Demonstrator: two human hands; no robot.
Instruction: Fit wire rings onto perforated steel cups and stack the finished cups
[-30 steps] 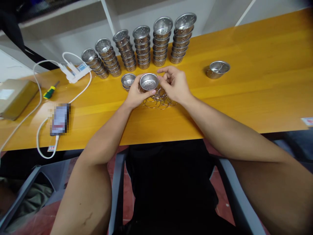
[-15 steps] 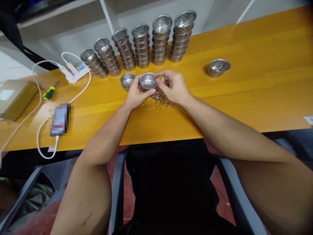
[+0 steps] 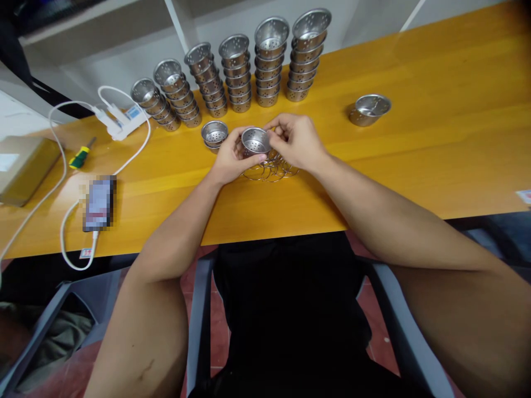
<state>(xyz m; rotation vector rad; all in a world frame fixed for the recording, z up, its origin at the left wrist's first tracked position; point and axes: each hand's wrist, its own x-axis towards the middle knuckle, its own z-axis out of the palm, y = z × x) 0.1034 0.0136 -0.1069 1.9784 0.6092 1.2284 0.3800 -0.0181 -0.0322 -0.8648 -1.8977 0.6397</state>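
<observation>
A small perforated metal cup (image 3: 256, 141) is held up in my left hand (image 3: 233, 159), the thumb along its near side and the fingers around its left. My right hand (image 3: 299, 141) is closed in a pinch at the cup's right rim; its fingertips are partly hidden there. Directly under the cup and hands lies a loose pile of thin wire rings (image 3: 270, 172) on the table. Just left of my left hand, a short stack of the same cups (image 3: 214, 132) stands on the wood.
Several tall stacks of perforated cups (image 3: 269, 72) line the table's back. One single cup (image 3: 369, 110) stands to the right. At left are a power strip (image 3: 128, 122) with white cables, a screwdriver (image 3: 79, 158), a phone (image 3: 99, 203) and a cardboard box (image 3: 33, 171).
The held cup has shifted slightly right and tilted a little in my left hand. My right hand keeps its pinch at the rim. The view has moved slightly.
</observation>
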